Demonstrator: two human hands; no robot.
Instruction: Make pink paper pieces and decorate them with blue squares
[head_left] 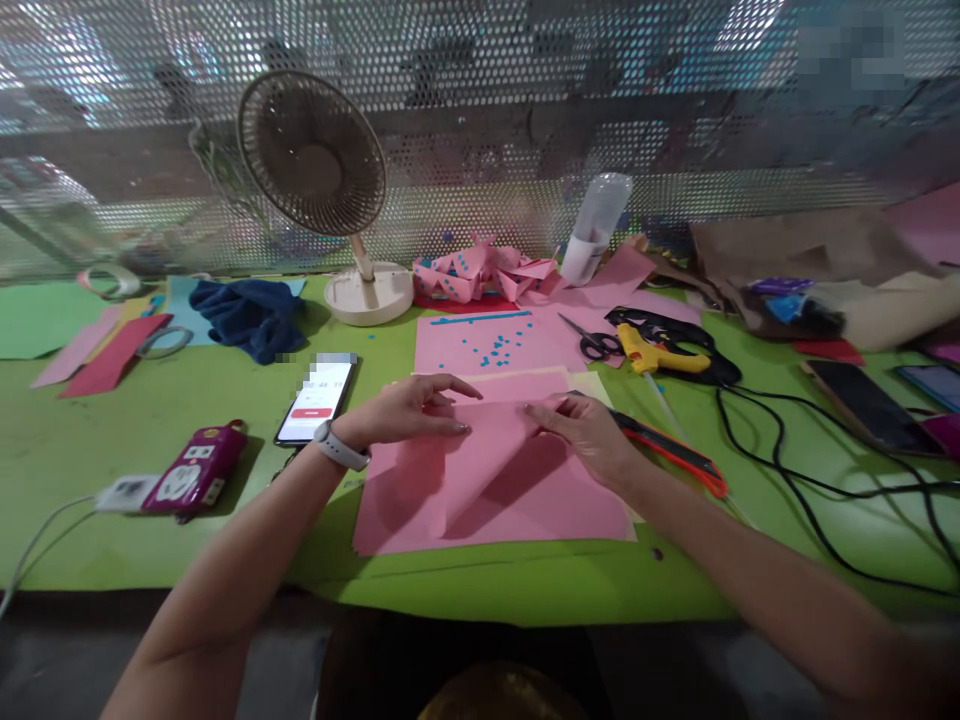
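Note:
A pink paper sheet (495, 480) lies on the green table (150, 540) in front of me, partly folded, over a cream sheet. My left hand (409, 408), with a white watch on the wrist, presses flat on the fold's upper left. My right hand (585, 425) presses fingertips on the upper right of the fold. Neither hand grips anything; the fingers are spread on the paper.
A phone (315, 400) lies left of the paper, a maroon device (196, 470) further left. An orange cutter (675, 455), scissors (592, 342), a yellow glue gun (660, 355) with black cable lie right. A fan (315, 160), folded pink paper shapes (480, 272), a bottle (596, 228) stand behind.

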